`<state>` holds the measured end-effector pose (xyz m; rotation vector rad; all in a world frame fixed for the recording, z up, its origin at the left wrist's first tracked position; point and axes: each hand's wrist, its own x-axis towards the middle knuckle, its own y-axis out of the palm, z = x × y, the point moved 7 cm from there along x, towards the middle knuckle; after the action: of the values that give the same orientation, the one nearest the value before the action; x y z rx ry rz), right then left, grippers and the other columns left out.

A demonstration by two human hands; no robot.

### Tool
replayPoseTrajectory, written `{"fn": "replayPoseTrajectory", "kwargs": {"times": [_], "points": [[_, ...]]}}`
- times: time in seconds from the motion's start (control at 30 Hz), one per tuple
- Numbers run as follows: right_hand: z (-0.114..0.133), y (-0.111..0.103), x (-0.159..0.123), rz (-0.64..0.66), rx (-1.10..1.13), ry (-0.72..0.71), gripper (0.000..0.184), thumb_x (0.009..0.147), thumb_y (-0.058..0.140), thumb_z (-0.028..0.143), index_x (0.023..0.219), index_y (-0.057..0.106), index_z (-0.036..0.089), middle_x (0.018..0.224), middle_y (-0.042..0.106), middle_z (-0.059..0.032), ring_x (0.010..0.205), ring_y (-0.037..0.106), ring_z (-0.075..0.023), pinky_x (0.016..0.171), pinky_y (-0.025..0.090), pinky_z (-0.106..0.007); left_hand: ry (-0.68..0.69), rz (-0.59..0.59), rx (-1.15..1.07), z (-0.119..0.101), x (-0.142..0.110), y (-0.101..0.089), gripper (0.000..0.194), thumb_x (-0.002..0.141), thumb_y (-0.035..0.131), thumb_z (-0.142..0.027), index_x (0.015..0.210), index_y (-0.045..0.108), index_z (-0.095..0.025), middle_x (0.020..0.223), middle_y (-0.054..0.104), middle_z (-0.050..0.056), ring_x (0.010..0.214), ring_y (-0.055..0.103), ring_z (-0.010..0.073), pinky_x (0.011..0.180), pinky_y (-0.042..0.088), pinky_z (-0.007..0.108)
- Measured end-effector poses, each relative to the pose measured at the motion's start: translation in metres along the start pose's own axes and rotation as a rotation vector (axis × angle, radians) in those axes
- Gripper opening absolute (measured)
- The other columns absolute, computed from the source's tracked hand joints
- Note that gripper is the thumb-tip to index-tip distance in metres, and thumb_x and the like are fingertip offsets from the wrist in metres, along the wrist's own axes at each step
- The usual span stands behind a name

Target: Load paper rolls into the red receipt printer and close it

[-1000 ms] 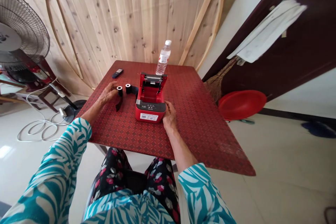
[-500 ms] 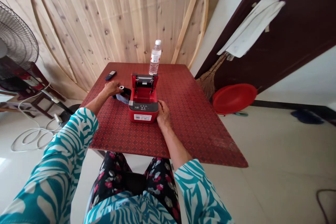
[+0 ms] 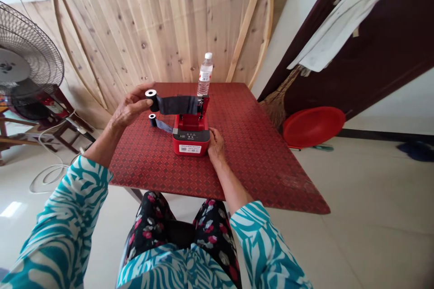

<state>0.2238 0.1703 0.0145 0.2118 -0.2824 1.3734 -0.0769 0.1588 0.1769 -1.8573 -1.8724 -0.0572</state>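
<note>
A small red printer (image 3: 190, 135) with its lid open stands on the red patterned table (image 3: 251, 153). My left hand (image 3: 130, 107) is raised above the table, fingers closed on a black ribbon spool (image 3: 151, 95). A black ribbon (image 3: 178, 104) stretches from that spool toward the printer's open lid. A second spool (image 3: 153, 119) hangs or lies just below the first, left of the printer. My right hand (image 3: 216, 144) rests against the printer's right front corner, fingers curled on its side.
A water bottle (image 3: 205, 75) stands behind the printer. A big round wooden board (image 3: 162, 22) leans on the wall behind. A standing fan (image 3: 23, 67) and cables are at left. A red basin (image 3: 313, 125) and a broom lie by the dark door at right.
My left hand has lifted one spool off the table and pulled the black ribbon out level with the printer's lid. My right hand stays at the printer.
</note>
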Motion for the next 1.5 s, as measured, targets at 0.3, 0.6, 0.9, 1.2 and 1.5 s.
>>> {"fn": "replayPoseTrajectory", "kwargs": {"times": [0.3, 0.6, 0.9, 1.2, 1.5], "points": [[-0.001, 0.005, 0.002, 0.003, 0.033, 0.01, 0.031, 0.084, 0.045, 0.042, 0.094, 0.068, 0.023, 0.098, 0.072, -0.0053, 0.097, 0.063, -0.0209, 0.093, 0.047, -0.04, -0.034, 0.532, 0.203, -0.01, 0.009, 0.116, 0.036, 0.076, 0.072, -0.04, 0.105, 0.072, -0.017, 0.095, 0.074, 0.006, 0.091, 0.069, 0.0235, 0.082, 0.055, 0.036], [0.003, 0.005, 0.001, 0.0, 0.0, 0.01, 0.03, 0.084, 0.044, 0.038, 0.093, 0.068, 0.023, 0.098, 0.072, -0.0056, 0.097, 0.064, -0.0219, 0.093, 0.048, -0.04, 0.016, 0.543, 0.826, 0.013, 0.035, 0.156, 0.023, 0.071, 0.07, -0.025, 0.093, 0.076, -0.023, 0.098, 0.076, 0.002, 0.095, 0.068, 0.0247, 0.081, 0.049, 0.029], [0.002, 0.005, 0.003, 0.001, 0.015, -0.012, 0.028, 0.084, 0.044, 0.037, 0.092, 0.067, 0.024, 0.097, 0.072, -0.0048, 0.096, 0.063, -0.0211, 0.094, 0.047, -0.038, 0.008, 0.683, 0.702, 0.037, 0.039, 0.171, 0.024, 0.066, 0.064, -0.021, 0.09, 0.07, -0.018, 0.082, 0.073, 0.003, 0.074, 0.066, 0.0187, 0.066, 0.047, 0.025], [0.001, 0.004, 0.001, -0.004, -0.005, 0.012, 0.03, 0.083, 0.044, 0.04, 0.093, 0.067, 0.023, 0.099, 0.072, -0.0059, 0.098, 0.063, -0.022, 0.094, 0.047, -0.04, -0.001, 0.758, 0.582, 0.028, 0.037, 0.171, 0.015, 0.07, 0.062, -0.019, 0.08, 0.073, -0.019, 0.08, 0.074, 0.001, 0.075, 0.067, 0.0169, 0.069, 0.049, 0.025], [0.0, 0.002, 0.001, -0.008, 0.029, 0.036, 0.032, 0.081, 0.048, 0.047, 0.091, 0.068, 0.023, 0.095, 0.074, -0.0047, 0.094, 0.064, -0.0217, 0.091, 0.049, -0.039, -0.039, 0.42, 0.235, 0.01, -0.016, 0.115, 0.056, 0.087, 0.05, -0.066, 0.1, 0.075, -0.017, 0.099, 0.076, 0.008, 0.095, 0.069, 0.0235, 0.082, 0.054, 0.032]]}}
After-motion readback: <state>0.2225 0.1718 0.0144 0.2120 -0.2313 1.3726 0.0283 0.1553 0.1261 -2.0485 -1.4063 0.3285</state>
